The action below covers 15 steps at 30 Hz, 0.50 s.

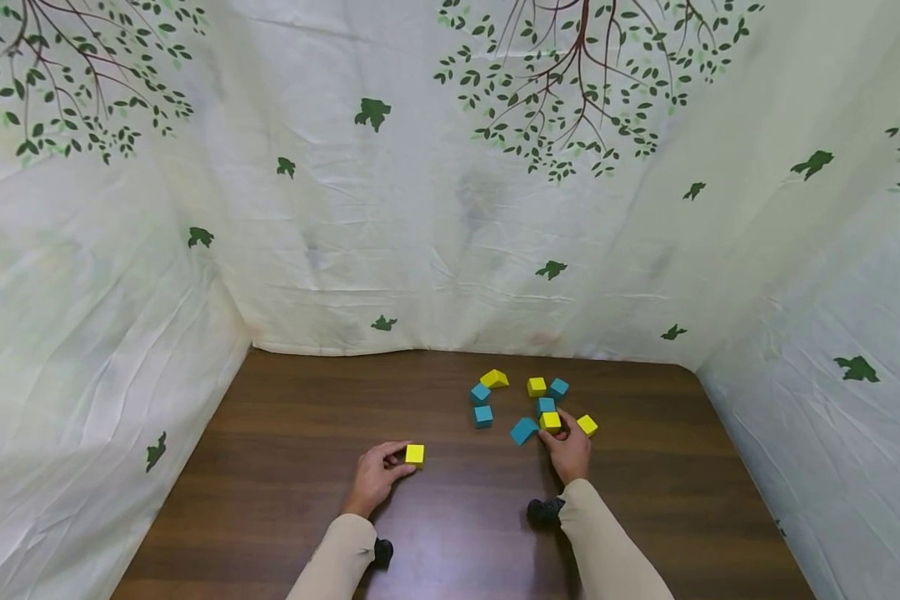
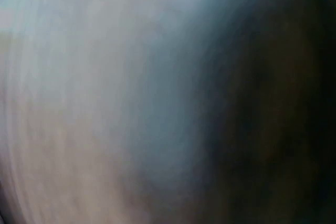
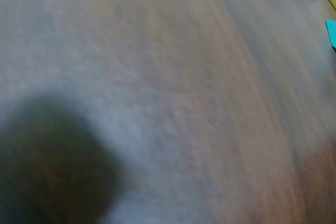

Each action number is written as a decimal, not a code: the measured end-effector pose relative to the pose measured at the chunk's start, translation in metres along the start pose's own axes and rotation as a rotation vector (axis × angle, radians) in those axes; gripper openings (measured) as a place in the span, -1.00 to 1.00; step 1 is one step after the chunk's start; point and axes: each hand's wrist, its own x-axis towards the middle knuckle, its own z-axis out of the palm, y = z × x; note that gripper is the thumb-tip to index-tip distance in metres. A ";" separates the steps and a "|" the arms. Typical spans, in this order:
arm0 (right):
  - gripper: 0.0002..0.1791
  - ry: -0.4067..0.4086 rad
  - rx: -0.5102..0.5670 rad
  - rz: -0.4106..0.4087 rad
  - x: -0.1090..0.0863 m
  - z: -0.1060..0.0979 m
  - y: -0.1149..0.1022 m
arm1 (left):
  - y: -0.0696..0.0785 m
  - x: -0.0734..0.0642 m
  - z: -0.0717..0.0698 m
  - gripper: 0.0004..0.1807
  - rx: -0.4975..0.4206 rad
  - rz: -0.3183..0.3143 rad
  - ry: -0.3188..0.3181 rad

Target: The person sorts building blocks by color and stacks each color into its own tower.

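A white cloth (image 1: 435, 225) with printed branches and green leaves stands as walls around a brown wooden table (image 1: 285, 467), whose surface is a little shiny near the person. On this table, the left hand (image 1: 375, 477) holds a yellow cube (image 1: 415, 455) between thumb and fingers, well apart from the other blocks. The right hand (image 1: 572, 454) seems to pinch a second yellow cube (image 1: 551, 422). Just left of this right grip is a blue wedge (image 1: 524, 431); just beyond it, a blue cube (image 1: 546, 406); to its right, a third yellow cube (image 1: 587, 425). Farther left of it lies a yellow wedge (image 1: 495, 379).

The step in hand, I judge, is grasping of blocks, one in each hand. The next move probably calls for a light right-hand pinch, because neighbours are so near and could be pushed. The left wrist view is too blurred to tell more.
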 end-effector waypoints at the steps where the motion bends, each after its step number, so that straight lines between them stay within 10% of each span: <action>1: -0.38 -0.002 -0.007 0.001 0.001 0.000 0.001 | 0.001 -0.001 0.000 -0.56 -0.009 0.026 0.005; 15: -0.52 -0.010 0.050 0.047 -0.002 -0.004 0.001 | 0.008 0.001 0.000 -0.55 0.060 -0.097 -0.038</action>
